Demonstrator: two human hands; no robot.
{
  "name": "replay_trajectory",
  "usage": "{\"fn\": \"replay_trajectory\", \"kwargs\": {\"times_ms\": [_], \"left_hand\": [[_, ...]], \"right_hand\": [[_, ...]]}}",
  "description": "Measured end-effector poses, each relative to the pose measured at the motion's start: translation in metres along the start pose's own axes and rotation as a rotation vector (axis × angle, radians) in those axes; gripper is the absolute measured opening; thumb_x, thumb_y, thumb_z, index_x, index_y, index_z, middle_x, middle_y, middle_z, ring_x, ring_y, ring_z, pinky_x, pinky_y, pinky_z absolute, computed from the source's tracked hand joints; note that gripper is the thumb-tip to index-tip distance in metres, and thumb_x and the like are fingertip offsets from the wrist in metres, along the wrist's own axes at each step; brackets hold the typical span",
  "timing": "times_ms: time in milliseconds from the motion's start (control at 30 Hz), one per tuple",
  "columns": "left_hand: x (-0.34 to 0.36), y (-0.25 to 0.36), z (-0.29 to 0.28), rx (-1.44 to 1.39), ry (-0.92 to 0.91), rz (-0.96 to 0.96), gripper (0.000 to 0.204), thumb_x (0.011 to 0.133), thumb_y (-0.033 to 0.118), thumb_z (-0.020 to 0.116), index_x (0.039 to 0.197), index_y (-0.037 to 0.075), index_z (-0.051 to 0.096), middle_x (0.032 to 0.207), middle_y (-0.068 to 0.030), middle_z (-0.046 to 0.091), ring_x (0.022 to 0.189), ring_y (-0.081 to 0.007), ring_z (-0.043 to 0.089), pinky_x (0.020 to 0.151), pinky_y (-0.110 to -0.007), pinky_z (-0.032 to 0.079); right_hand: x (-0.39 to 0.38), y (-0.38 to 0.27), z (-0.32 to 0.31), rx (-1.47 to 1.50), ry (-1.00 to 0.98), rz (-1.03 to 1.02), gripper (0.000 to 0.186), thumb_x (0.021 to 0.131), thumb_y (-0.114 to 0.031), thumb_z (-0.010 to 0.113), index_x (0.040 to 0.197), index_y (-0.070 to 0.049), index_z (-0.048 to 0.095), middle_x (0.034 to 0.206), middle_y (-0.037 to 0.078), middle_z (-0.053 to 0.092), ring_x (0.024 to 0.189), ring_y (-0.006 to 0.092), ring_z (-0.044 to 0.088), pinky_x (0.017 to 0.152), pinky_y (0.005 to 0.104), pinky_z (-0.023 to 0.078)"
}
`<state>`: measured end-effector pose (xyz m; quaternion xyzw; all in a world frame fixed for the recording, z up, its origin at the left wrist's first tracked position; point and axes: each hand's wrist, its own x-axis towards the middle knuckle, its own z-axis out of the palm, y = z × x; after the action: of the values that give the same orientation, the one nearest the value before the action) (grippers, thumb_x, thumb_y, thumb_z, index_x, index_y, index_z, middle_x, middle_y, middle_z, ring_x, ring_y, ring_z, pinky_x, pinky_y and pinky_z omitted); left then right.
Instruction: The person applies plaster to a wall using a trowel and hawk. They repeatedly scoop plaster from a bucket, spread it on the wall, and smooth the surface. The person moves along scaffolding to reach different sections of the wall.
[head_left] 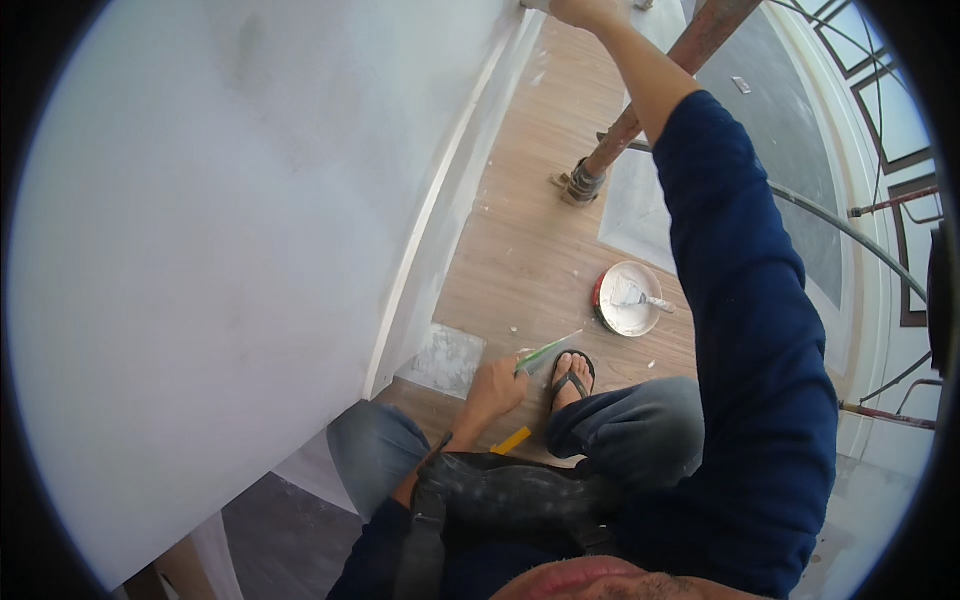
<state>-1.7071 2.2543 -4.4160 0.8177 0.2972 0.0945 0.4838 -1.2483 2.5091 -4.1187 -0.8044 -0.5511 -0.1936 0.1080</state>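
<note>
My left hand (497, 390) is closed around a thin, flat, green-edged scraper (548, 350), low beside the wall's skirting. Its exact shape is hard to make out edge-on. My right arm stretches far forward, and my right hand (590, 10) is bent at the picture's top edge, by the far end of the white wall board (400, 290). A pale thing shows at its fingers, mostly cut off. On the floor, right of my foot, stands a round tub (645, 318) of white paste with a white-smeared putty knife (652, 302) resting in it.
A rusty scaffold pole (625, 130) slants down to a foot on the wooden floor (520, 230). White sheeting (640, 205) lies beyond it. A yellow strip (512, 440) is near my left wrist. The white wall (200, 250) fills the left side. Thin metal bars (850, 230) cross the right.
</note>
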Motion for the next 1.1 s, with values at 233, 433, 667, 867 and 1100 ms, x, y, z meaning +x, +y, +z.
{"fn": "replay_trajectory", "kwargs": {"times_ms": [233,433,667,867,1100], "left_hand": [[-0.004,-0.010,-0.011,0.004,-0.028,-0.049,0.039,0.083,0.014,0.059,0.121,0.005,0.066,0.097,-0.0292,0.065,0.093,-0.0462,0.063,0.081,-0.047,0.052],[-0.010,-0.013,-0.005,-0.017,-0.063,0.020,0.037,0.084,0.014,0.056,0.119,0.008,0.066,0.101,-0.0276,0.066,0.097,-0.0464,0.062,0.084,-0.050,0.050],[-0.022,-0.013,-0.003,-0.043,-0.107,0.071,0.032,0.086,0.014,0.055,0.115,0.007,0.067,0.101,-0.0263,0.066,0.096,-0.0461,0.062,0.083,-0.050,0.050],[-0.028,-0.019,-0.002,-0.033,-0.139,0.073,0.033,0.087,0.015,0.054,0.117,0.005,0.067,0.101,-0.0275,0.065,0.096,-0.0467,0.061,0.082,-0.049,0.050],[-0.028,-0.027,0.000,-0.033,-0.130,0.106,0.031,0.089,0.020,0.056,0.114,0.007,0.068,0.098,-0.0270,0.066,0.094,-0.0465,0.062,0.082,-0.051,0.050]], "right_hand": [[-0.084,-0.074,-0.052,0.026,-0.099,-0.099,0.068,0.091,-0.062,0.049,0.088,0.002,0.073,0.096,0.022,0.071,0.092,0.0415,0.067,0.083,0.0495,0.050],[-0.147,-0.125,-0.060,0.016,-0.108,-0.076,0.031,0.089,-0.024,0.054,0.094,0.000,0.072,0.091,0.022,0.071,0.088,0.0394,0.067,0.079,0.0479,0.051],[-0.229,-0.193,-0.070,0.038,0.028,-0.166,0.045,0.078,-0.003,0.053,0.112,-0.023,0.075,0.100,0.010,0.067,0.094,0.0291,0.067,0.073,0.0423,0.053],[-0.282,-0.234,-0.068,0.111,0.099,-0.251,0.038,0.081,-0.003,0.056,0.111,-0.017,0.074,0.096,0.011,0.065,0.092,0.0293,0.064,0.071,0.0435,0.054],[-0.329,-0.263,-0.087,0.230,-0.074,-0.283,0.042,0.084,-0.002,0.058,0.122,-0.016,0.068,0.106,0.010,0.065,0.103,0.0264,0.062,0.083,0.0396,0.054]]}}
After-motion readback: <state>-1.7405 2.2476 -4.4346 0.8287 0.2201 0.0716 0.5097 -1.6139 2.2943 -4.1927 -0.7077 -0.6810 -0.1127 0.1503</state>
